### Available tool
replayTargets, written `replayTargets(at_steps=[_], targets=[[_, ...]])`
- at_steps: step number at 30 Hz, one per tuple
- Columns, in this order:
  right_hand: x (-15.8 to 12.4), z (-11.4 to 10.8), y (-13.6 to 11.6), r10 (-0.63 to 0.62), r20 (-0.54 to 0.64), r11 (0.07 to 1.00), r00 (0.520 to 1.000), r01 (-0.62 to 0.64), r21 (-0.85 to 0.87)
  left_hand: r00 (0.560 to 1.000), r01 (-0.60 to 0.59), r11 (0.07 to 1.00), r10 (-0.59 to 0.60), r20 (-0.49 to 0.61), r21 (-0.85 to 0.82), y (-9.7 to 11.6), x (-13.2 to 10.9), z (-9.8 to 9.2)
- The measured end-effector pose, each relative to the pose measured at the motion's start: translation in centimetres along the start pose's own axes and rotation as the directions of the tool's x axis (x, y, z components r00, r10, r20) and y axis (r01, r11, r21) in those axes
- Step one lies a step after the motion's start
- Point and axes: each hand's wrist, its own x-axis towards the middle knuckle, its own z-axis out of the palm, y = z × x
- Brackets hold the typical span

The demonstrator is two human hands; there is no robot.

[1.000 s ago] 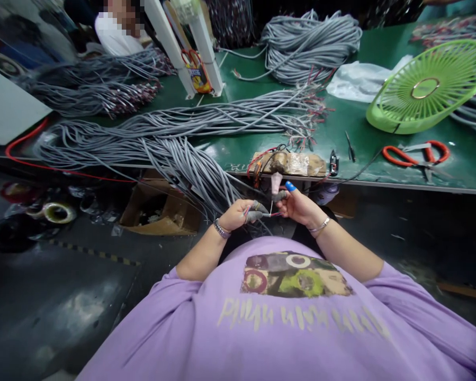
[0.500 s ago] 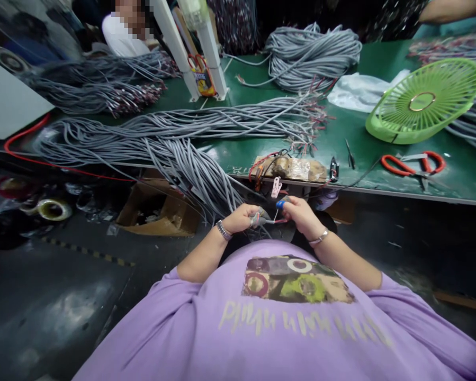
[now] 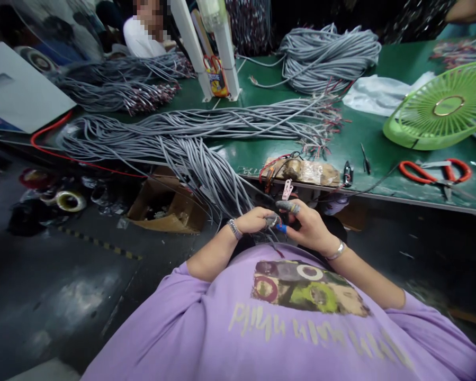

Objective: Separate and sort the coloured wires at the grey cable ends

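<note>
My left hand [image 3: 257,219] is closed in front of my chest, pinching the end of a grey cable [image 3: 206,174] that runs down from the big bundle hanging off the table. My right hand [image 3: 307,225] meets it, fingers curled, with grey finger cots and a blue-tipped thumb [image 3: 280,228] pressed on the thin red wires at the cable's end. Both hands sit just below the table's front edge. A taped-up wooden block [image 3: 301,170] with red wires and a small pink clip [image 3: 287,189] is fixed to that edge right above them.
Grey cable bundles [image 3: 230,124] cover the green table [image 3: 380,137]. A green fan [image 3: 440,108], red-handled scissors [image 3: 434,172], a white plastic bag [image 3: 376,92] and a white post [image 3: 225,47] stand there. Another person sits at the far side. An open cardboard box [image 3: 166,206] and tape rolls [image 3: 69,201] lie on the floor.
My hands have drawn closer together and down toward my chest; the blue-tipped thumb dropped from above onto the wire ends. The view shifted slightly to the right.
</note>
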Motion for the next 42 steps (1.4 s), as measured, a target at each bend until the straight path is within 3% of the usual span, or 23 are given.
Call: replayTargets(at_steps=[6, 8, 11, 14, 18, 20, 24, 27, 31, 35, 42], targets=[[0.1, -0.4, -0.4, -0.001, -0.133, 0.999, 0.991, 0.007, 0.046, 0.998, -0.009, 0.999, 0.006, -0.068, -0.032, -0.6, -0.1, 0.5], [0.1, -0.5, -0.3, 0.086, -0.200, 0.992, 0.976, -0.066, 0.108, 0.981, -0.109, 0.990, 0.092, -0.173, -0.089, -0.7, -0.3, 1.1], [0.1, -0.5, 0.0, 0.291, -0.252, 0.925, 0.923, -0.204, 0.320, 0.903, -0.238, 0.971, 0.219, -0.370, -0.004, -0.3, -0.9, 1.9], [0.0, 0.0, 0.6, 0.495, -0.191, 0.747, 0.848, -0.302, 0.593, 0.849, -0.227, 0.948, 0.304, -0.432, 0.222, 0.4, -1.5, 2.2], [-0.2, 0.7, 1.5, 0.654, -0.061, 0.544, 0.754, -0.413, 0.730, 0.883, -0.172, 0.951, 0.265, -0.388, 0.258, 0.8, -1.6, 1.5], [-0.3, 0.8, 1.9, 0.667, -0.017, 0.497, 0.744, -0.429, 0.755, 0.893, -0.176, 0.969, 0.231, -0.386, 0.173, 1.1, -1.6, 1.1], [-0.3, 0.4, 2.2, 0.619, 0.099, 0.442, 0.780, -0.449, 0.776, 0.895, -0.216, 0.976, 0.208, -0.393, 0.026, 1.8, -1.9, 0.6], [-0.1, 0.0, 1.9, 0.573, 0.131, 0.478, 0.809, -0.460, 0.748, 0.896, -0.215, 0.977, 0.196, -0.398, -0.004, 2.1, -2.1, 0.6], [0.2, 0.1, 1.4, 0.511, 0.098, 0.609, 0.854, -0.440, 0.660, 0.907, -0.197, 0.978, 0.156, -0.392, -0.065, 2.0, -2.3, 0.5], [0.3, 0.4, 0.6, 0.481, 0.008, 0.726, 0.877, -0.403, 0.557, 0.915, -0.188, 0.977, 0.138, -0.379, -0.098, 1.7, -2.4, 0.4], [0.4, 0.5, -0.3, 0.411, -0.202, 0.867, 0.889, -0.313, 0.387, 0.917, -0.175, 0.985, 0.159, -0.365, -0.011, 1.9, -2.7, 0.6]])
